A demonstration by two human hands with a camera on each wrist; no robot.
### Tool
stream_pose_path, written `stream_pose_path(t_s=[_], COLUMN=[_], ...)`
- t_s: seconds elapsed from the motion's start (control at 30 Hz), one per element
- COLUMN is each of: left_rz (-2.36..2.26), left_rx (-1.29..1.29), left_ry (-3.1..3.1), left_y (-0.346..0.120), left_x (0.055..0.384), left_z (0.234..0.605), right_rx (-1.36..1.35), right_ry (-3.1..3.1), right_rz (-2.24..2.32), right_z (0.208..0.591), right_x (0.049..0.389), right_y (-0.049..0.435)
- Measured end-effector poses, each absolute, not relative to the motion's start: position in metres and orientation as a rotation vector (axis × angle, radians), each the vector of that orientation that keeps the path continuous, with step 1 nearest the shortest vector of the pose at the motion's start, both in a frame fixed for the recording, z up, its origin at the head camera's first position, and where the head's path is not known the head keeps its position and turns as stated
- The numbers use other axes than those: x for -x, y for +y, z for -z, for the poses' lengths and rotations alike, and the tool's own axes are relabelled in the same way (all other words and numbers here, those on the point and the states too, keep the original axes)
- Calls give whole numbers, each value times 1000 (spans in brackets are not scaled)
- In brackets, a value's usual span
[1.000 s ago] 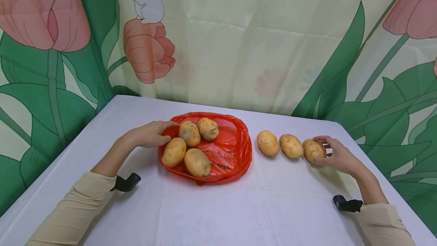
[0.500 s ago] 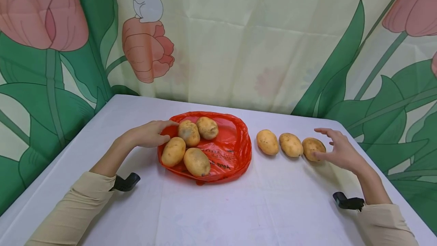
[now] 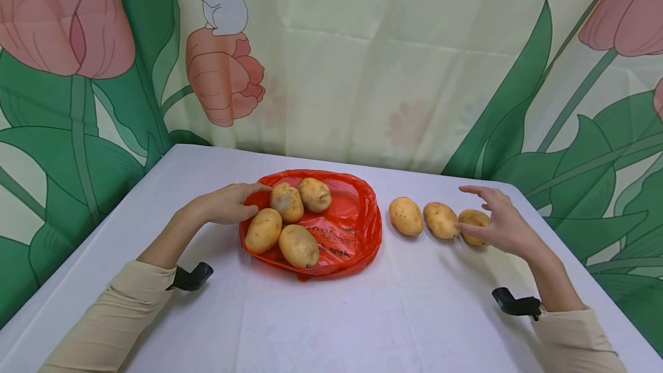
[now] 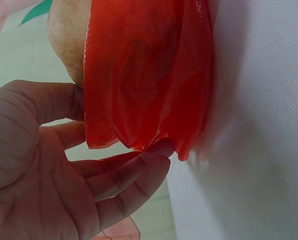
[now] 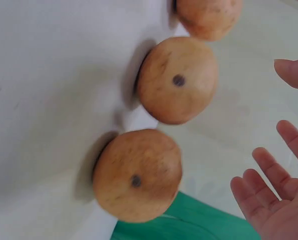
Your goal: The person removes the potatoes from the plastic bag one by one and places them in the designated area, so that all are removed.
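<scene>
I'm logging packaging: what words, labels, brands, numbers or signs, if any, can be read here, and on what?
Shiny red plastic bag, larger dark print: too blurred to quote.
Same bag, smaller print above it: too small to read.
No other text can be made out in any view.

You hold your right hand (image 5: 289,212) with fingers parted, apart from the lower potato (image 5: 138,170), middle potato (image 5: 174,100) and partly cropped upper potato (image 5: 209,15), all seemingly on a white surface (image 5: 48,75).

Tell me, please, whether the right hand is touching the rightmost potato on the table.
Apart. The right wrist view shows it: a plain strip of backdrop separates the fingers of the right hand from the rightmost potato.
</scene>
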State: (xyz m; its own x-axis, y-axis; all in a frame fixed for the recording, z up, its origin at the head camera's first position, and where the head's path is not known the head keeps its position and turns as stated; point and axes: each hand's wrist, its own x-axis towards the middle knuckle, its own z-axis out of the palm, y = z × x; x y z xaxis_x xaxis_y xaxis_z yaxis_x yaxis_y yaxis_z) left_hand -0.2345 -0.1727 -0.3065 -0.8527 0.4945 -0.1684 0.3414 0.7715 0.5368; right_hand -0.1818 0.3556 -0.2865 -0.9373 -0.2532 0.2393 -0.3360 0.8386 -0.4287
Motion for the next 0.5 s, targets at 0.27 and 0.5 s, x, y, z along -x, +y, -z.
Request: stream_pose_path(t_s=[0.27,0.5], left_rz=[-716,-718], left_rx=[-647,-649], left_ry=[2669,2668], left_y=[-174,-174], left_x=[234,234], left_z=[306,306], right_rx=[-547,-617], right_ry=[-2820,-2808], right_rz=[-735,-825], right_z=[278,277], right_x=[180,178], right_y=[330,307])
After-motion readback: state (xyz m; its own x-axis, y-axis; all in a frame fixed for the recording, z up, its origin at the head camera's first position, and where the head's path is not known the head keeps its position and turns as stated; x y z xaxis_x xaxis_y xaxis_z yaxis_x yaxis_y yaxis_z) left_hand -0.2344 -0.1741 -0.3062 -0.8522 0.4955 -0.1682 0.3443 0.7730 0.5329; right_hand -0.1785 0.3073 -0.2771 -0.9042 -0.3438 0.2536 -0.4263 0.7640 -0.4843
